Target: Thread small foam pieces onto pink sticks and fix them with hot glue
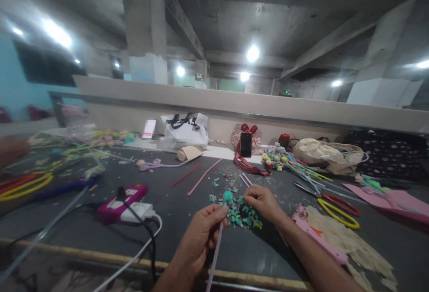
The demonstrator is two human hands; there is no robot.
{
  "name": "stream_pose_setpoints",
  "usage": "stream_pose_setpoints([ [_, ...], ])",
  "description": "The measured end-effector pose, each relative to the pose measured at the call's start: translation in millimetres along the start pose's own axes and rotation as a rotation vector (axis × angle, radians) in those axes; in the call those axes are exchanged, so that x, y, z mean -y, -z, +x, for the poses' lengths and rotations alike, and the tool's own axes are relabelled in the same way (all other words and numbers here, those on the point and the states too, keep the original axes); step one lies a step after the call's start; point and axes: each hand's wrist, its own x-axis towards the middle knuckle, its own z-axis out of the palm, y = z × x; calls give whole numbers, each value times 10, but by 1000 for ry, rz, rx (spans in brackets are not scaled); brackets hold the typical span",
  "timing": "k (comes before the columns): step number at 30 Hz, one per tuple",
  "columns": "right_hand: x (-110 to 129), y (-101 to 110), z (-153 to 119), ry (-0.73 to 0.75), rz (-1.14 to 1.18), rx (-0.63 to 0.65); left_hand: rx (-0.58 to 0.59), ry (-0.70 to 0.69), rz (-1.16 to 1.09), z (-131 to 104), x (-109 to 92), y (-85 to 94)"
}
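Observation:
My left hand pinches a thin pale-lilac stem just below its top, with its lower end reaching down past the table edge. A small teal flower-like head tops the stem. Close on the right, my right hand is closed, thumb against forefinger; what sits between them is too small to make out. Two thin silvery prongs show beyond its fingers, and I cannot tell whether it holds them. Beneath both hands spreads a heap of small teal, green and yellow pieces.
Red-and-yellow-handled scissors and a pink glue gun lie at right. Finished-looking stems are bunched behind. A magenta power strip with cords sits left. A phone stands at the back; another person's hand blurs at far left.

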Motion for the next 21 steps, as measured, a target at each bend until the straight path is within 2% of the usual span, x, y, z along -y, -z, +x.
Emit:
stream_pose_setpoints([
  [4,-27,4,11,0,-9,-29,-9,-10,-2,4,11,1],
  [11,-22,-27,-25,-24,53,45,-12,-19,3,-1,14,2],
  [21,-53,-34,8,-51,131,-42,-7,-16,-7,12,25,-2],
])
